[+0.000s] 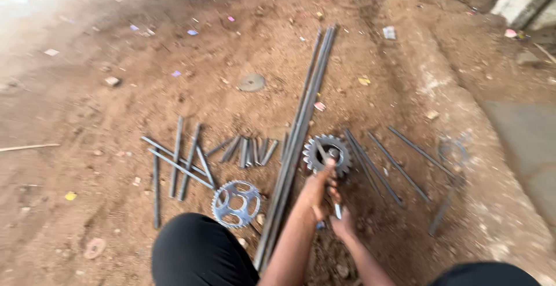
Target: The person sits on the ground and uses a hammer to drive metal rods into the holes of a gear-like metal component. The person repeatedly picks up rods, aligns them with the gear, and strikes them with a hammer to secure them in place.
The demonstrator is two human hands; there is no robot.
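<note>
While the left hand [314,196] reaches onto the dark sprocket [327,154] lying on the dirt ground [87,118] beside the long rods [301,129], the right hand [343,221] grips a small tool [337,209]; left grip indiscernible.

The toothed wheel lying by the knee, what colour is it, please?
The toothed wheel is silvery grey metal, in the head view.

1. No screen, no sign and no label on any thing can be seen.
2. A small white-grey piece like a flattened wrapper [389,32] lies on the dirt ground [87,118] near the top, right of the middle; it is roughly square.
3. A small pink-white scrap like a torn wrapper [319,106] lies just beside the long bundle of rods [301,129]; it is too blurred to tell more.
</note>
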